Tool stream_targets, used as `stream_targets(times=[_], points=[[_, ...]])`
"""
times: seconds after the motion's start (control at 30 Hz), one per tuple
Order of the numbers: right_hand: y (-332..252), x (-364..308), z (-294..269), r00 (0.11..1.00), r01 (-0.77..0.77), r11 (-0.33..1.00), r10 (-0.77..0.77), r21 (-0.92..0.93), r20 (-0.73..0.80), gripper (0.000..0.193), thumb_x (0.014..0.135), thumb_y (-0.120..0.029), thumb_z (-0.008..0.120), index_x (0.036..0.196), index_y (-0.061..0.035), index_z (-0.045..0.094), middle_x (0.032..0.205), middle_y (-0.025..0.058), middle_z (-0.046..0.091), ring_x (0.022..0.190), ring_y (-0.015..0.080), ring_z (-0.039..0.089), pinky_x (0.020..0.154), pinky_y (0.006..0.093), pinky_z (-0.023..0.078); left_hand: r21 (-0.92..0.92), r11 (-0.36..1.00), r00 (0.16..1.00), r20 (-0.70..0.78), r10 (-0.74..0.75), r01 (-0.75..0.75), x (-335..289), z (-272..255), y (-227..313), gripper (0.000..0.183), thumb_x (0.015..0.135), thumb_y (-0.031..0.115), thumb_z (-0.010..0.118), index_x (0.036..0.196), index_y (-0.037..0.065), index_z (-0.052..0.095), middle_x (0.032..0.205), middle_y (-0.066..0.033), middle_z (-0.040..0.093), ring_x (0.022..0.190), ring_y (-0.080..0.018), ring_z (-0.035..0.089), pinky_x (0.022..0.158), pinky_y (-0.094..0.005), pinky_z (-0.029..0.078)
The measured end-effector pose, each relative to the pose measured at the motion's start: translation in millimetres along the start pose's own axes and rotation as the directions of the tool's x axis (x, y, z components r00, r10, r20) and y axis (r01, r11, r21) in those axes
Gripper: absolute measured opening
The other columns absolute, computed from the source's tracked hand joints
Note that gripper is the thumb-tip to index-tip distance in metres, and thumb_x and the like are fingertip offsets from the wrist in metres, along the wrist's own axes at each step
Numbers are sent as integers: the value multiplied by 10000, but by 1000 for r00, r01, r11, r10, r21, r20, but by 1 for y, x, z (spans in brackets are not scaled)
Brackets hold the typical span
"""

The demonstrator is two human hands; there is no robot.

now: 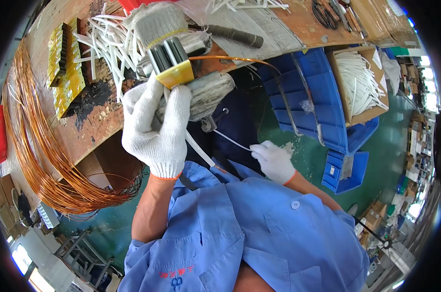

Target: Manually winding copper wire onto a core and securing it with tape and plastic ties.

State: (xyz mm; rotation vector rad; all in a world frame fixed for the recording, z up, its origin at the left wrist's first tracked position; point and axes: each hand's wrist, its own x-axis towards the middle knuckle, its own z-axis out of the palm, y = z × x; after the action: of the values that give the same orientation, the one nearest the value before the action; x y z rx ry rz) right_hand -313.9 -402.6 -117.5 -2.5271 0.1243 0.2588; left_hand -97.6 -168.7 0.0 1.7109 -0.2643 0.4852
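Observation:
My left hand, in a white knit glove, pinches the lower edge of a yellow-flanged block with dark ribbed bars, perhaps a coil bobbin. A copper wire arcs off to the right from the block. Below my fingers hangs a white sleeve with a coppery tip. My right hand, gloved too, is closed at the end of a thin white cord. That cord runs up to a small metal fitting under a worn, wrapped bar. Fingertips of my right hand are partly hidden.
Loose white sleeves and yellow bobbins lie on the worn bench. A copper wire coil hangs over its left edge. At right, blue bins stand beside a carton of white sleeves. Pliers lie at the back.

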Motion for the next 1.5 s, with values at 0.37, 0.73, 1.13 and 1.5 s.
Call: stream_targets(times=[0.37, 0.73, 1.13, 1.5], points=[[-159, 107, -227, 853, 508, 857, -486, 85, -189, 217, 838, -74, 910, 1039, -68, 828, 907, 102, 749, 783, 259, 746, 686, 357, 583, 61, 993, 993, 65, 100, -104, 1, -3, -2, 567, 836, 11, 944, 1379, 26, 784, 1129, -113, 735, 978, -195, 705, 890, -308, 568], [-222, 175, -216, 584, 692, 645, -764, -323, -274, 216, 866, -187, 925, 935, -74, 754, 798, 71, 689, 650, 245, 685, 582, 376, 534, -3, 988, 981, 119, 153, -154, 2, -9, -5, 707, 820, 232, 1004, 1446, 31, 744, 1201, -137, 735, 1043, -219, 718, 923, -343, 592], [-207, 181, -211, 483, 748, 510, -857, -425, -179, 375, 879, -367, 916, 1106, -91, 802, 870, 87, 692, 756, 271, 709, 655, 385, 573, 19, 997, 997, -3, -78, 78, -2, 4, 8, 491, 842, 30, 909, 1323, 16, 812, 1107, -100, 760, 982, -167, 720, 896, -308, 579], [-127, 142, -201, 875, 466, 874, -478, -135, -74, 346, 1056, -283, 702, 1288, -25, 693, 971, 155, 741, 821, 276, 784, 693, 376, 613, -129, 979, 986, -44, -163, 156, -5, 11, 13, 442, 884, -19, 900, 1316, -19, 803, 1119, -99, 753, 999, -140, 693, 910, -287, 557]])
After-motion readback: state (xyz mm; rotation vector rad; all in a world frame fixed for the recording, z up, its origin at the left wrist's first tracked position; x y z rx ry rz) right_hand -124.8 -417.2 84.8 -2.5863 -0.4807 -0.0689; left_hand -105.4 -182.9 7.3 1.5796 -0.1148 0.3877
